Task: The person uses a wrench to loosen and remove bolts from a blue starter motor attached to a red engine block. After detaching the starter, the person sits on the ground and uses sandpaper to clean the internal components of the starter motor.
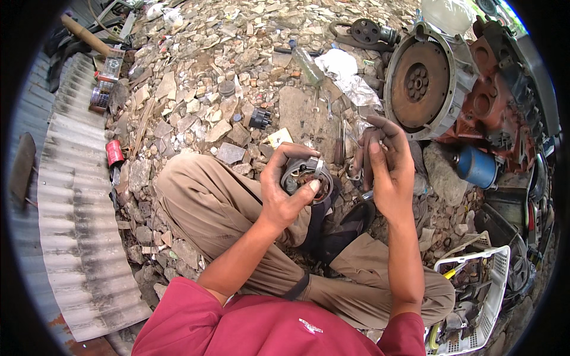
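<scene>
My left hand (pixel 284 191) is wrapped round a round grey metal distributor housing (pixel 327 179). Its open side faces up, with a metal clip at the rim and brownish parts inside; my thumb presses on its near edge. To the right, my right hand (pixel 389 169) is raised with curled, blackened fingers and the thumb close against them. Whether something small sits between those fingertips is hidden. Beyond the housing, a black distributor cap (pixel 260 118) lies on the stones. A screwdriver (pixel 339 148) and a spanner (pixel 316 102) lie on the ground between and beyond my hands.
At the right stand a large flywheel (pixel 417 83) in its housing, a reddish engine block (pixel 490 101) and a blue canister (pixel 477 167). A white basket (pixel 502 279) of parts is at lower right. Corrugated sheets (pixel 77 196) line the left, near a red can (pixel 114 153).
</scene>
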